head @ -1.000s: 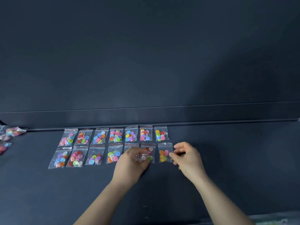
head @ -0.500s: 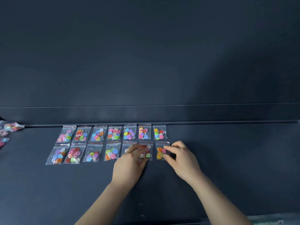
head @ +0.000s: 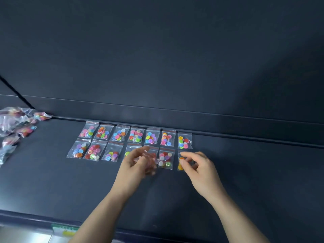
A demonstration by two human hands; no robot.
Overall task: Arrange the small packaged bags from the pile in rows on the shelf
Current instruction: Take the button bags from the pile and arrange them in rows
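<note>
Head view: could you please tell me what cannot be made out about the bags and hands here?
Left hand: motion-blurred, grip unreadable; it partly covers the fourth front-row bag and fifth front-row bag.
Rightmost front-row bag: partly behind the right hand; whether it is pinched is unclear.
Pile of bags: blurred, cut off by the left edge; count unknown.

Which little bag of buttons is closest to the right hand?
The clear plastic button bag ending the front row's right side; fingertips of the right hand overlap it alone.
</note>
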